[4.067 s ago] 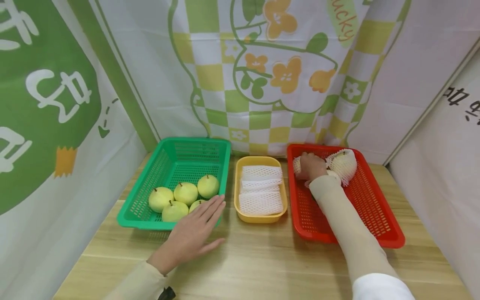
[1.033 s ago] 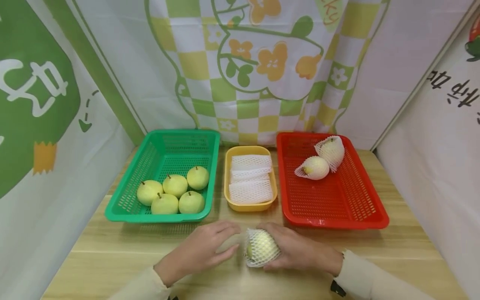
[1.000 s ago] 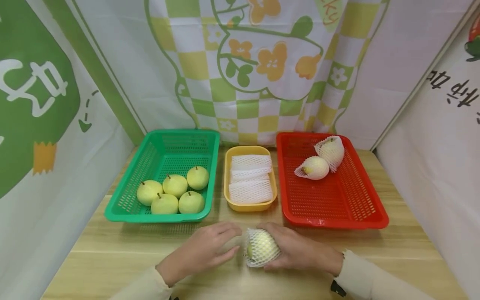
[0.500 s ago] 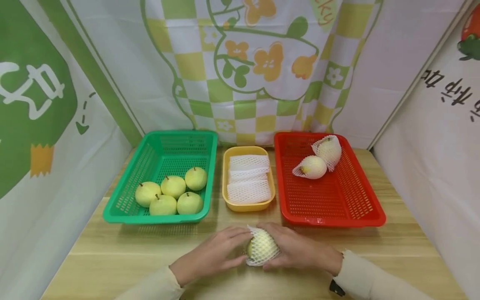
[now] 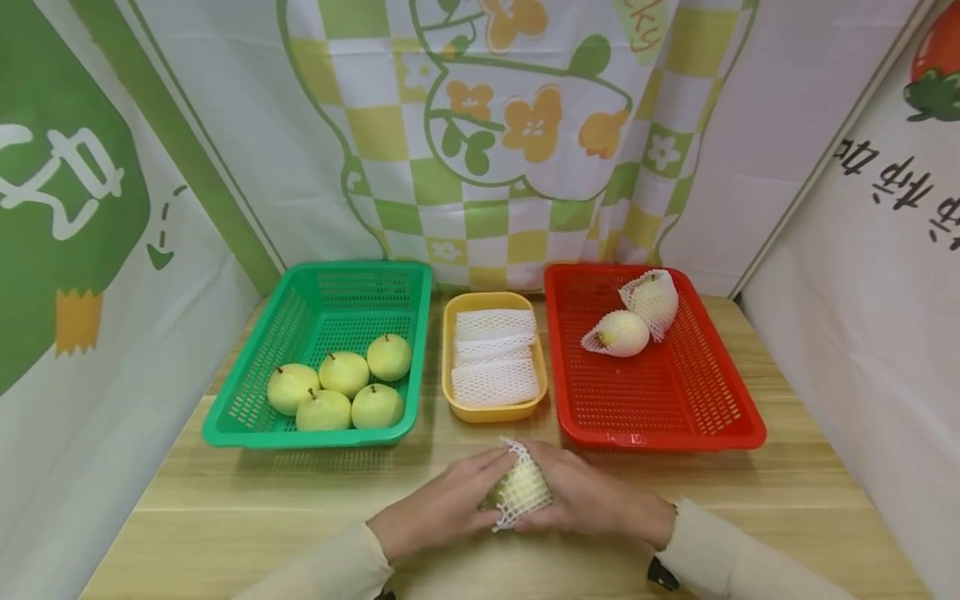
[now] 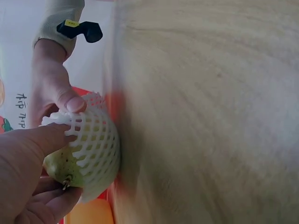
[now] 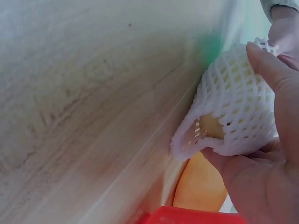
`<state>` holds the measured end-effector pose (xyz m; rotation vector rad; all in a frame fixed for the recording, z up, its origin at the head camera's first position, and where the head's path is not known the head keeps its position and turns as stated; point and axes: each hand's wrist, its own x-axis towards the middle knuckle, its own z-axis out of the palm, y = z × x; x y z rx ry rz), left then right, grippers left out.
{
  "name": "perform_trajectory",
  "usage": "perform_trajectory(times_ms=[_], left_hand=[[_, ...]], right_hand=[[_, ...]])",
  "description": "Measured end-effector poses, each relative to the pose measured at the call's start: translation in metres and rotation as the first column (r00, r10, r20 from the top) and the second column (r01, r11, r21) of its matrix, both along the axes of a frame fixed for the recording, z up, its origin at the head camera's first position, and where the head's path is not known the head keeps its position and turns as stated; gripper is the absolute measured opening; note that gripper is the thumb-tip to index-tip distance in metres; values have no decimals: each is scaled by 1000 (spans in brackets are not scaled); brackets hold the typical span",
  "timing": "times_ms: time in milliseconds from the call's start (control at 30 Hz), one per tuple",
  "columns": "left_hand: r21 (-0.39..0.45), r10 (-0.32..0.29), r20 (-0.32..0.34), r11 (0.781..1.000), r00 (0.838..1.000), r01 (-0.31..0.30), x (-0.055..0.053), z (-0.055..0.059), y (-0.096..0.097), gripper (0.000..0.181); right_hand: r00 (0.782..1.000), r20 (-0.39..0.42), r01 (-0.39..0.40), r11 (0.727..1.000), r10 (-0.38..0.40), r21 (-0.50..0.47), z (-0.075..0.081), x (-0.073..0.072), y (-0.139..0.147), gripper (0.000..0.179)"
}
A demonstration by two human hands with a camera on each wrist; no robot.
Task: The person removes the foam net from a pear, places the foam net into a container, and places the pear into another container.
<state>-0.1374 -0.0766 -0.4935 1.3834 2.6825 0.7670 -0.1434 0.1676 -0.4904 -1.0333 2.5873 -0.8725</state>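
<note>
A yellow-green pear (image 5: 520, 490) in a white foam net sleeve (image 7: 243, 88) is held between both hands, low over the near part of the table. My right hand (image 5: 581, 493) grips the netted pear from the right side. My left hand (image 5: 444, 502) pinches its other end; in the left wrist view the thumb (image 6: 49, 137) lies at the sleeve's edge and fingers (image 6: 60, 203) curl by the stem. Bare pear skin shows there, outside the net. In the right wrist view the sleeve's other end gapes past the fruit.
Several bare pears (image 5: 324, 410) lie in the green basket (image 5: 217, 432) at left. Folded foam nets (image 5: 495, 379) fill the yellow tray (image 5: 495, 414) in the middle. Two netted pears (image 5: 626, 333) sit in the red basket (image 5: 660, 440) at right. Wooden table (image 5: 225, 533) surrounds them.
My right hand has brought a netted pear from the red basket to the table's near middle. My left hand has moved right from beside the green basket and now grips the pear's left end.
</note>
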Motion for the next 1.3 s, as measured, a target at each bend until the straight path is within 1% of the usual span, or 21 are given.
perform_trajectory(times_ms=[67, 167, 267, 400, 533, 633, 700, 800, 900, 967, 1067, 1167, 1300], left_hand=[[17, -26, 7, 1000, 1000, 26, -2, 1, -2, 77], [24, -56, -4, 998, 998, 56, -5, 5, -8, 74], [18, -54, -7, 998, 999, 54, -7, 9, -12, 73], [-29, 4, 37, 1000, 999, -3, -8, 9, -10, 80], [-69, 52, 51, 996, 997, -48, -6, 5, -5, 87], [-41, 62, 45, 997, 997, -60, -5, 3, -6, 85], [-12, 56, 35, 998, 998, -56, -5, 3, -9, 83], [17, 49, 28, 999, 998, -49, -4, 4, -15, 80], [24, 66, 40, 997, 997, -67, -3, 6, -23, 80], [27, 81, 45, 996, 996, -82, -2, 8, -28, 81], [45, 84, 33, 995, 996, -85, -2, 9, -36, 81], [51, 89, 18, 995, 996, -90, -1, 10, -44, 78], [34, 128, 6, 991, 992, -128, -1, 10, -55, 78]], right_hand=[[1000, 5, -5, 1000, 5, 7, 0, -1, 1, 99], [1000, 2, -28, 999, 28, 16, 2, -1, 2, 96], [998, 5, -58, 998, 58, 9, 5, -3, 3, 90], [996, 15, -87, 996, 87, -13, 7, -6, 3, 84], [995, 25, -92, 995, 93, -27, 8, -7, 3, 82], [995, 27, -95, 995, 96, -32, 9, -6, 2, 78], [995, 27, -92, 995, 93, -26, 10, -6, 2, 75], [996, 7, -90, 996, 90, -20, 11, -4, 1, 73], [995, -32, -93, 995, 93, -16, 12, -1, -1, 70], [994, -59, -97, 995, 96, -20, 14, 0, -2, 63], [991, -76, -108, 994, 106, -17, 19, 0, -2, 41], [989, -98, -117, 993, 115, -11, 29, 0, 0, 22], [978, -163, -130, 991, 130, 6, 47, -3, 2, 18]])
